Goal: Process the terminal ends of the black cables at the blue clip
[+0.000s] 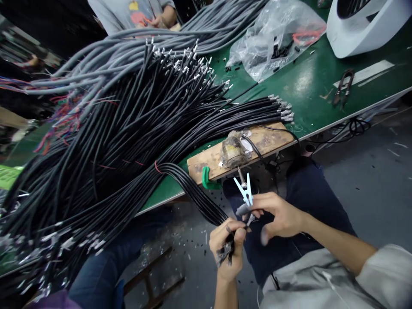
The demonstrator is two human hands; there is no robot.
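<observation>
My left hand [227, 249] is closed around a bunch of black cables [206, 206], their frayed grey ends poking out between the fingers. One cable end with a silvery tip [251, 219] sticks up from its thumb and forefinger. Just right of it, my right hand [283, 216] has its thumb spread away from the stretched fingers. A light blue clothes peg [245, 191] stands at those fingertips, beside a grey wrapping [243, 209]; what its jaws clip is unclear. Behind the peg, a metal shaft [241, 176] projects from a small plastic-wrapped motor [233, 150].
The motor sits on a wooden board [270, 139] with a green clamp [209, 178] at the green table's edge [167, 195]. Piles of black cables [128, 116] and grey cables [106, 51] cover the left. Snips [343, 90] and a plastic bag [277, 34] lie right. Another person [128, 17] sits opposite.
</observation>
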